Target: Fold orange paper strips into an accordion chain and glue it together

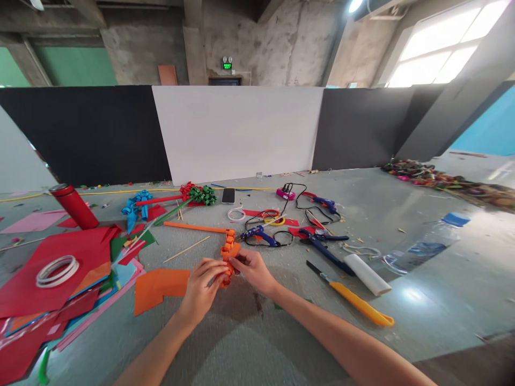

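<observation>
Well, left hand point(201, 283) and right hand point(256, 269) pinch the orange curls point(228, 248) at seven o'clock, fingers nearly closed; squeezing hard could crush them. The glue gun point(264, 236), at their two o'clock (hot, perhaps), could burn a careless finger.

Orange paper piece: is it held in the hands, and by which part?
Yes. The left hand and right hand both grip the curled orange paper piece near its lower end.
</observation>
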`<state>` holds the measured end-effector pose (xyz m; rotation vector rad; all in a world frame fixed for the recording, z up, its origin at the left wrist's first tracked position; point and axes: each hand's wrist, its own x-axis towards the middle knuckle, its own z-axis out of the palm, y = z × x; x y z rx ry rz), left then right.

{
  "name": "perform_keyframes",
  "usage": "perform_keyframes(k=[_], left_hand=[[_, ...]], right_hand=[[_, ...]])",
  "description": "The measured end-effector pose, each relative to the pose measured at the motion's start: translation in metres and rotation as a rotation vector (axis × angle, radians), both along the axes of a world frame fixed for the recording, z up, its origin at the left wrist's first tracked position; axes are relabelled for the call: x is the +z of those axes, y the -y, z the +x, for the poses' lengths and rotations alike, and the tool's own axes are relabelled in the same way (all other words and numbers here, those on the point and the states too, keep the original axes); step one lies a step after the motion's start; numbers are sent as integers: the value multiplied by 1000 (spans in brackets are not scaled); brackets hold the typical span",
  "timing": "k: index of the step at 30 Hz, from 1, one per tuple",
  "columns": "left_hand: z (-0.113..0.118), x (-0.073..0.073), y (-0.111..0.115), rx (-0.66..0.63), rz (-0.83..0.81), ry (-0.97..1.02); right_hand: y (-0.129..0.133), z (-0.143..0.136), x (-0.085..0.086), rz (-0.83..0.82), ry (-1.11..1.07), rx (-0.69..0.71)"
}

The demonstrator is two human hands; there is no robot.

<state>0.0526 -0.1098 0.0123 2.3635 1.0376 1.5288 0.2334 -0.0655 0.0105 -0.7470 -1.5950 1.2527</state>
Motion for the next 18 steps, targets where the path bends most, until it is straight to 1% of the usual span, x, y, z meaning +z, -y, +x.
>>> perform_keyframes(k=[3, 6, 12, 15, 18], left_hand=[[0, -1, 0, -5, 1, -4], [0, 0, 0, -10, 10, -15], [-1, -1, 0, -17, 28, -19], [-3, -3, 0, -12, 40, -30], [-4, -4, 1, -12, 29, -32]], right_hand=[[1, 0, -1, 10, 22, -15], [2, 1, 1, 36, 63, -14], [4, 3, 13, 197, 179, -23], [3, 4, 14, 159, 171, -77], [1, 5, 12, 108, 136, -121]])
